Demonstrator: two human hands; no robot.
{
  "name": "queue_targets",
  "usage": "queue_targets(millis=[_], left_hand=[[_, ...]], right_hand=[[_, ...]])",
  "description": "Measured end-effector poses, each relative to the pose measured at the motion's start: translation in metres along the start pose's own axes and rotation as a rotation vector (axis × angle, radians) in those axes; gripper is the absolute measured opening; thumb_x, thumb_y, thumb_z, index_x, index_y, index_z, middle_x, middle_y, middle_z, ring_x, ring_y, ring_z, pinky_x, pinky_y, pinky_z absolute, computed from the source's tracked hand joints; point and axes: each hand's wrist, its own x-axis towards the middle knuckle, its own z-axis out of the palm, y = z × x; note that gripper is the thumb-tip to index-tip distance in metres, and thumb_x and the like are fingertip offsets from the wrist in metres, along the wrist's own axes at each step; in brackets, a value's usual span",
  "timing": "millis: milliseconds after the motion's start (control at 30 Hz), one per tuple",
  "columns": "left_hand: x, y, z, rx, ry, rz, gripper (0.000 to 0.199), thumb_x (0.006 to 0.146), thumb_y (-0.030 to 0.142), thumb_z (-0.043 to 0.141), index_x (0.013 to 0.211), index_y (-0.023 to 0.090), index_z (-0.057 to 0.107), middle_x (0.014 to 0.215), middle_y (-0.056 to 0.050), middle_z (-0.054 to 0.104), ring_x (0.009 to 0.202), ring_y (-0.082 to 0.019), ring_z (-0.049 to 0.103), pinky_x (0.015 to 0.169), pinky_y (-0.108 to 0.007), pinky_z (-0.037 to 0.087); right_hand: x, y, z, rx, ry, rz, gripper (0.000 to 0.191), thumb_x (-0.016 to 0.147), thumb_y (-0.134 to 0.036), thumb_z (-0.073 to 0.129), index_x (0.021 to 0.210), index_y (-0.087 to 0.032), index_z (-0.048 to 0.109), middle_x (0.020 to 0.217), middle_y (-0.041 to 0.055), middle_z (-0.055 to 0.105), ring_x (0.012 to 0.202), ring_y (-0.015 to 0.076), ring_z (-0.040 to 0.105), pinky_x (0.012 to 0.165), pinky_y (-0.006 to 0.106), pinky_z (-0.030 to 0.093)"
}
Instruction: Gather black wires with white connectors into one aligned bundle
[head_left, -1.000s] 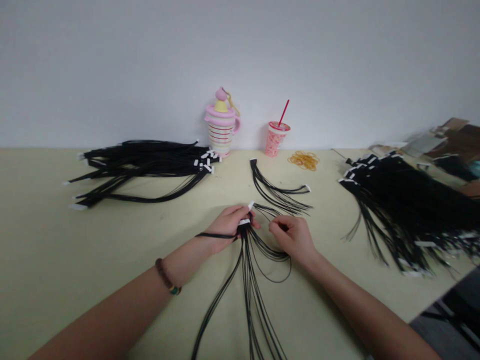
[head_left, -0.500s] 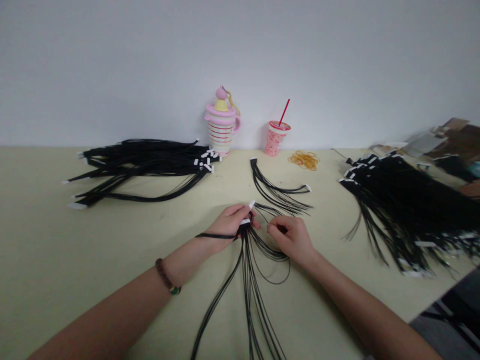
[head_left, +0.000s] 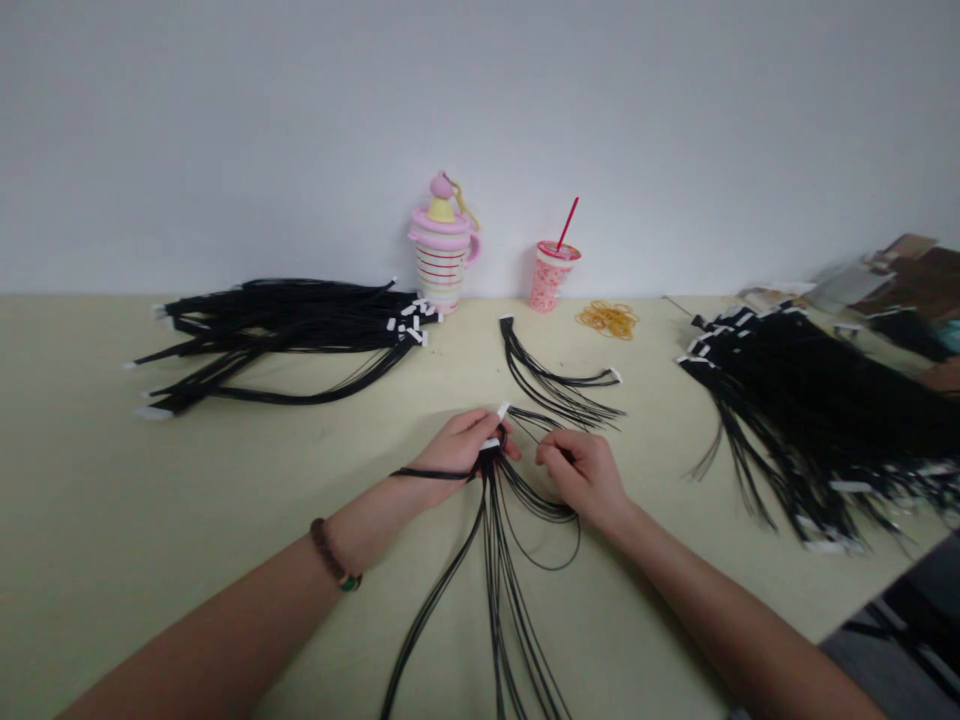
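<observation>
My left hand [head_left: 457,445] is closed on a black wire harness [head_left: 491,500], close to its white connector [head_left: 490,444]. A second white connector [head_left: 504,410] pokes up between the thumb and fingers. Loose black wires fan out below toward the front of the table, and some cross the left wrist. To the right, my right hand [head_left: 581,470] pinches a single thin black wire between thumb and forefinger; the wire's tip is too small to make out. Just behind the hands lies another black wire harness [head_left: 525,365] with a white connector at its far end.
A pile of bundled harnesses [head_left: 285,320] lies at the back left. More harnesses [head_left: 817,410] are heaped on the right. By the wall stand a striped pink-lidded cup [head_left: 441,260] and a pink cup with a straw [head_left: 551,280], beside yellow rubber bands [head_left: 609,320].
Both hands keep nearly the same place and grip. My right hand has shifted only very slightly; the wires look almost unchanged.
</observation>
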Motion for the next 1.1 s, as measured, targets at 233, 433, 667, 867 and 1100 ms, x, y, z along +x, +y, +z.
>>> queue_targets(millis=[233, 433, 667, 867, 1100], left_hand=[[-0.001, 0.001, 0.001, 0.048, -0.03, 0.024, 0.026, 0.083, 0.039, 0.045, 0.083, 0.015, 0.051, 0.071, -0.009, 0.06, 0.059, -0.016, 0.052, 0.045, -0.02, 0.03], [-0.006, 0.006, 0.003, 0.436, -0.17, 0.235, 0.026, 0.088, 0.035, 0.038, 0.076, 0.014, 0.05, 0.069, -0.004, 0.056, 0.063, -0.014, 0.051, 0.059, -0.022, 0.038], [-0.009, 0.011, 0.005, 0.57, -0.267, 0.342, 0.028, 0.091, 0.032, 0.033, 0.077, 0.014, 0.048, 0.069, -0.001, 0.051, 0.064, -0.012, 0.049, 0.062, -0.023, 0.039], [-0.006, 0.008, 0.006, 0.255, -0.095, 0.136, 0.025, 0.089, 0.034, 0.039, 0.077, 0.014, 0.046, 0.068, -0.003, 0.055, 0.054, -0.011, 0.046, 0.045, -0.019, 0.031], [0.001, 0.005, 0.002, -0.032, 0.081, 0.041, 0.027, 0.085, 0.04, 0.046, 0.082, 0.013, 0.046, 0.068, -0.007, 0.059, 0.05, -0.01, 0.045, 0.04, -0.018, 0.024]], right_hand=[[0.0, 0.0, 0.0, 0.016, -0.003, -0.027, 0.021, 0.078, -0.014, 0.043, 0.06, -0.012, 0.054, 0.055, -0.0007, 0.049, 0.052, 0.0092, 0.043, 0.05, 0.019, 0.029], [0.0, 0.003, 0.004, -0.038, -0.011, -0.079, 0.021, 0.082, -0.016, 0.044, 0.065, -0.012, 0.054, 0.058, -0.0005, 0.048, 0.053, 0.0089, 0.042, 0.052, 0.02, 0.028], [-0.002, 0.005, 0.005, 0.001, -0.035, -0.1, 0.021, 0.084, -0.016, 0.043, 0.066, -0.013, 0.053, 0.06, 0.0001, 0.049, 0.057, 0.0097, 0.043, 0.055, 0.02, 0.031], [0.006, 0.017, 0.002, 0.121, -0.057, 0.041, 0.018, 0.086, -0.028, 0.046, 0.085, -0.014, 0.057, 0.052, -0.0035, 0.043, 0.046, 0.0089, 0.038, 0.044, 0.019, 0.028], [0.016, 0.027, -0.026, -0.215, 0.264, -0.17, 0.031, 0.071, -0.025, 0.064, 0.1, -0.014, 0.058, 0.086, 0.0066, 0.053, 0.076, 0.0172, 0.051, 0.067, 0.027, 0.042]])
